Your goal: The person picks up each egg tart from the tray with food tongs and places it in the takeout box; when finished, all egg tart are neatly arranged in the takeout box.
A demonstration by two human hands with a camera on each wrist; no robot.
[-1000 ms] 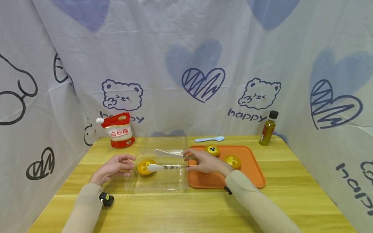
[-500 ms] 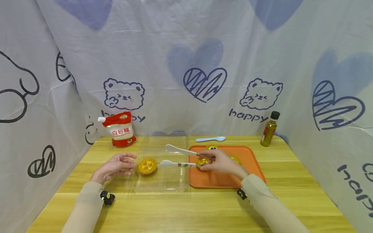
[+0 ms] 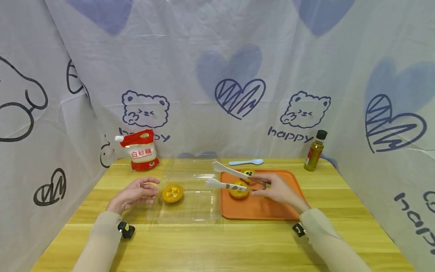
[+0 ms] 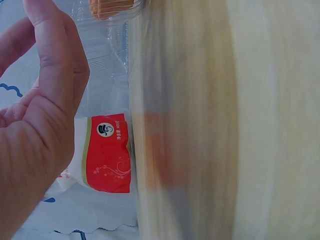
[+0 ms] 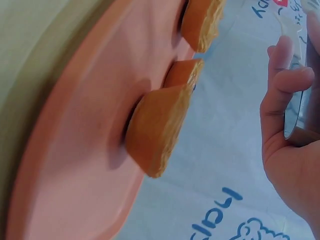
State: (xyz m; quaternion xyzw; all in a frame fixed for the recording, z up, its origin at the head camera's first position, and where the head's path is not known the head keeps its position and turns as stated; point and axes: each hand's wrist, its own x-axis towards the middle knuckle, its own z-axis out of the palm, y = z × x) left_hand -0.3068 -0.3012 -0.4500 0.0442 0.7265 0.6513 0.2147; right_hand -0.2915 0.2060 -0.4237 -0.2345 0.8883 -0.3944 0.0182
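My right hand [image 3: 278, 190] holds a pair of tongs [image 3: 217, 184] with white tips and metal handles, its arms spread apart above the orange tray [image 3: 265, 211]. Below the tongs, a fruit-topped egg tart [image 3: 239, 193] sits on the tray. Behind it is a tart with dark berries [image 3: 248, 173]. In the right wrist view three tarts stand on the tray, the nearest tart [image 5: 157, 130] largest. Another fruit tart [image 3: 172, 193] lies in the left of a clear plastic box [image 3: 200, 215]. Beside that box my left hand [image 3: 136, 194] is loosely bent, holding nothing.
The clear lid [image 3: 193, 166] lies folded back behind the box. A red and white sugar bag [image 3: 142, 153] stands at the back left, a pale blue spoon [image 3: 246, 162] behind the tray, and an oil bottle [image 3: 313, 153] at the back right. A printed cloth [image 3: 190, 124] hangs behind.
My right hand has moved right with the tongs, from over the boxed tart to above the tray. The tongs' tips have parted from that tart. My left hand stays nearly still.
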